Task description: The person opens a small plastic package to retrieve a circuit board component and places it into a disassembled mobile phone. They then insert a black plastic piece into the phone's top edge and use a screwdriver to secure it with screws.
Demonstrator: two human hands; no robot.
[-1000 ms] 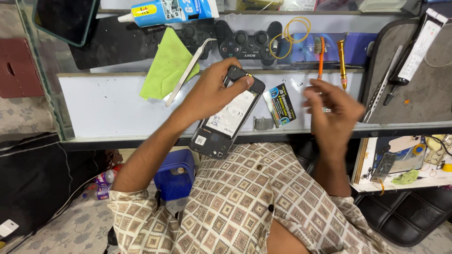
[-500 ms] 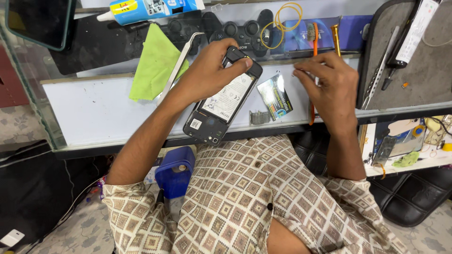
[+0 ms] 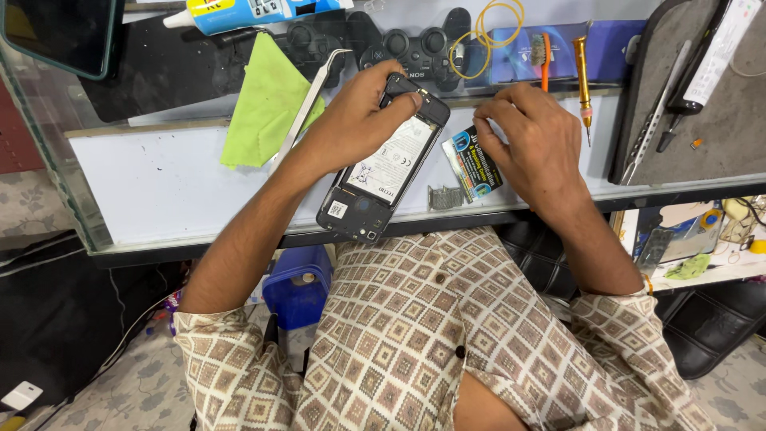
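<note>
While the left hand (image 3: 351, 128) grips the opened phone (image 3: 383, 172) — white worktop (image 3: 159, 183) beneath.

A white rectangular label (image 3: 388, 164) with dark markings covers the battery inside the opened phone; a small white square sticker (image 3: 337, 210) sits near the phone's lower end. A small blue, black and yellow packet (image 3: 473, 164) lies on the white counter just right of the phone. A dark, blank screen (image 3: 53, 30) stands top left. A blue, white and yellow tube (image 3: 243, 11) lies along the top edge.
</note>
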